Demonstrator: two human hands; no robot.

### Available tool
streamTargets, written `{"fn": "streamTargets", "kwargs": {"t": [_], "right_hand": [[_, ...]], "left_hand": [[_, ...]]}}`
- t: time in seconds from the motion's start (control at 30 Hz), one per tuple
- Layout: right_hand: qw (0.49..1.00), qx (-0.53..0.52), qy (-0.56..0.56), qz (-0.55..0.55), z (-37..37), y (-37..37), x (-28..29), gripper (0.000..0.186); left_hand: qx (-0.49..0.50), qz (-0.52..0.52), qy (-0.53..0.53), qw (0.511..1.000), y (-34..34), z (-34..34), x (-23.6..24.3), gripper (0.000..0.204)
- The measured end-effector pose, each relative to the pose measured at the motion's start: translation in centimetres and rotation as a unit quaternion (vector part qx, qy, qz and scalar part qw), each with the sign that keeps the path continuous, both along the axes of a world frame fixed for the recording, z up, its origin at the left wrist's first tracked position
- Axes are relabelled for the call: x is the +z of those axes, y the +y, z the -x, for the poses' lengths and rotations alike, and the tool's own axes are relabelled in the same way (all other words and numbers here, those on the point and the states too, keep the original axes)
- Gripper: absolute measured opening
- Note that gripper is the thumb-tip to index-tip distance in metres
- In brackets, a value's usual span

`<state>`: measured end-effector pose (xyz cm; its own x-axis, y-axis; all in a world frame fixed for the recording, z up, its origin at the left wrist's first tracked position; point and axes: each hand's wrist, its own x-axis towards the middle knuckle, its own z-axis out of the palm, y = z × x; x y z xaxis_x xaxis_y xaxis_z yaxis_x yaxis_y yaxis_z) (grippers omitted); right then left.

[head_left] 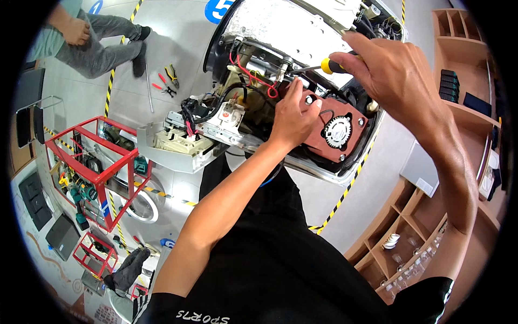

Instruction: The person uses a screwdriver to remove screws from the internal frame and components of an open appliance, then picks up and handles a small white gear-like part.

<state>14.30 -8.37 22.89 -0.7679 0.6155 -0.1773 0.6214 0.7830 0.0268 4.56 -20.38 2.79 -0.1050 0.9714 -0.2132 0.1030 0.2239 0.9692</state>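
Observation:
A yellow-and-black screwdriver (pixel 326 66) is gripped in my right hand (pixel 398 81). Its shaft points left, and the tip meets a metal part (pixel 286 63) in an opened household appliance (pixel 275 24). My left hand (pixel 294 123) lies below the shaft, with fingers stretched and the thumb apart. Its fingers rest at the upper left of a reddish-brown plate (pixel 322 139), which bears a white toothed wheel (pixel 338 132). Red wires (pixel 251 74) run just left of my fingertips. What lies under my left fingers is hidden.
Left of the appliance a control panel (pixel 183 141) hangs out with wiring. Pliers (pixel 172 76) and a metal rod (pixel 149 89) lie on the floor near another person's legs (pixel 102 46). A red frame cart (pixel 97 183) with tools stands left; wooden shelves (pixel 402 237) stand right.

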Motion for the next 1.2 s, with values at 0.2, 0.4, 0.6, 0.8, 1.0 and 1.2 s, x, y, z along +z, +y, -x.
{"fn": "streamTargets", "kwargs": {"t": [0.2, 0.4, 0.6, 0.8, 1.0, 1.2], "right_hand": [[0.979, 0.12, 0.123, 0.109, -0.7, -0.9, 0.2, 0.034], [0.996, -0.008, 0.084, -0.006, -1.0, 0.1, -0.3, 0.033], [0.986, 0.071, 0.144, 0.034, -0.9, -0.4, 0.3, 0.035], [0.992, 0.022, 0.116, 0.041, -0.6, -1.2, 1.2, 0.036], [0.992, 0.045, 0.098, 0.064, -0.1, -1.5, 2.1, 0.037], [0.993, 0.001, 0.106, 0.049, -0.2, -1.3, 2.1, 0.031]], "left_hand": [[0.003, -0.016, 0.004, 1.0, 0.1, 0.1, 0.1, 0.072], [0.025, 0.031, -0.075, 0.996, 0.0, -0.1, 0.0, 0.08], [0.048, 0.031, -0.09, 0.994, 0.1, -0.5, 0.1, 0.085], [0.064, -0.005, -0.054, 0.996, 0.5, -1.9, 0.6, 0.084], [0.089, -0.033, 0.036, 0.995, 0.3, -2.6, 0.5, 0.083], [0.09, -0.027, 0.039, 0.995, 0.5, -2.5, 0.3, 0.083]]}}
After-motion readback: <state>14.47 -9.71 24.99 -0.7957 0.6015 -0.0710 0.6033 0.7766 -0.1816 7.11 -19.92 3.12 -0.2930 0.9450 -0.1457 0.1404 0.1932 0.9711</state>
